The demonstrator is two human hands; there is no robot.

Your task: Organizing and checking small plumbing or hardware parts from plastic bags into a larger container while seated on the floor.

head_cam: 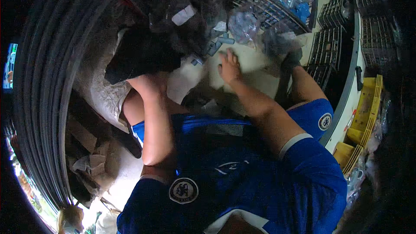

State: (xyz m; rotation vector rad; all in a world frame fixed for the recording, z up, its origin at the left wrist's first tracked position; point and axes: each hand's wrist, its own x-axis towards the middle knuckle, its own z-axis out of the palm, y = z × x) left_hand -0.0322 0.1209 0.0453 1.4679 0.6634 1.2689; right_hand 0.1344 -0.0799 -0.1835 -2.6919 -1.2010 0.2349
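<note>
My left hand (150, 84) is at the rim of a dark black bag or cloth-like bundle (144, 55); its fingers are hidden by the bundle, which it appears to grip. My right hand (230, 66) is spread low over the pale floor (255, 61), fingers apart and holding nothing. Just beyond its fingertips lie several short grey plastic pipe pieces (214, 48), loose on the floor. Clear plastic bags (243, 26) with contents that cannot be told lie past them.
A black plastic crate (266, 9) full of bagged parts stands at the top right. Stacked dark crates (325, 45) and a yellow plastic bin (364, 110) are on the right. Coiled black pipe (48, 81) curves along the left, beside a crumpled pale sack (107, 94) and cardboard (83, 135).
</note>
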